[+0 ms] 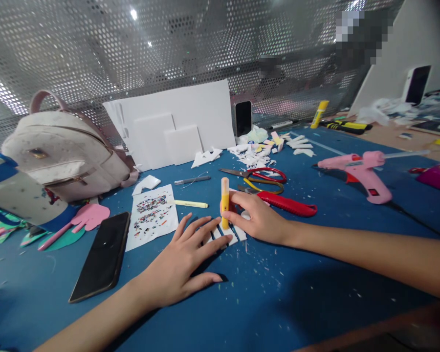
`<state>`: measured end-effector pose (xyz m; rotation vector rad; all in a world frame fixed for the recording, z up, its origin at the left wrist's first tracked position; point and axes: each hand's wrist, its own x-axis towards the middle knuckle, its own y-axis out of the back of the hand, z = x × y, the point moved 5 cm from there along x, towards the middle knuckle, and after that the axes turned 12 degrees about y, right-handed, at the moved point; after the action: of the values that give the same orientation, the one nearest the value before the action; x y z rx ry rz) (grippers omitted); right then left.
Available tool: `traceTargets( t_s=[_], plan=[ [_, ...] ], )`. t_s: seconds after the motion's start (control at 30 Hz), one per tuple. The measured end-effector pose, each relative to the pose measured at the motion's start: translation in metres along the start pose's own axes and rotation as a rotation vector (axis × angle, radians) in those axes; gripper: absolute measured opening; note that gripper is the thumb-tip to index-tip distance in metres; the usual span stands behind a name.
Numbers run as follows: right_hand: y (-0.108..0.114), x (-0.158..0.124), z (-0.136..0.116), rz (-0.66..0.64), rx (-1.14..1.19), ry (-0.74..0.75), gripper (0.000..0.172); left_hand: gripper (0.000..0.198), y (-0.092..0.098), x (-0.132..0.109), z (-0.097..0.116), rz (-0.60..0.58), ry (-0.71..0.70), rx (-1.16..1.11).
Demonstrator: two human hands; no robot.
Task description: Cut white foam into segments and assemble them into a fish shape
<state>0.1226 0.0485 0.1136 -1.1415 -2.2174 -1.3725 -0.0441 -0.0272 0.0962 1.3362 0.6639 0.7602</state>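
My right hand [257, 218] grips a yellow glue stick [225, 201] and holds it upright, its lower end on small white foam strips [231, 235] lying on the blue table [278, 293]. My left hand [185, 256] lies flat with fingers spread, its fingertips pressing on the left side of the same strips.
A black phone [102, 255] and a paper with coloured bits [152, 215] lie to the left, with a pale backpack [64, 149] behind. Scissors [258, 175], a red cutter [291, 204] and a pink glue gun [363, 168] lie to the right. White foam boards [176, 124] lean at the back.
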Motion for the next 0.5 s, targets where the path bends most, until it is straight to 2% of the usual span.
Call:
traceTargets(
  t_s=[0.5],
  plan=[
    [-0.0027, -0.001, -0.0023, -0.02, -0.026, 0.073, 0.018, 0.065, 0.0017, 0.0, 0.0006, 0.0, 0.001, -0.038]
  ],
)
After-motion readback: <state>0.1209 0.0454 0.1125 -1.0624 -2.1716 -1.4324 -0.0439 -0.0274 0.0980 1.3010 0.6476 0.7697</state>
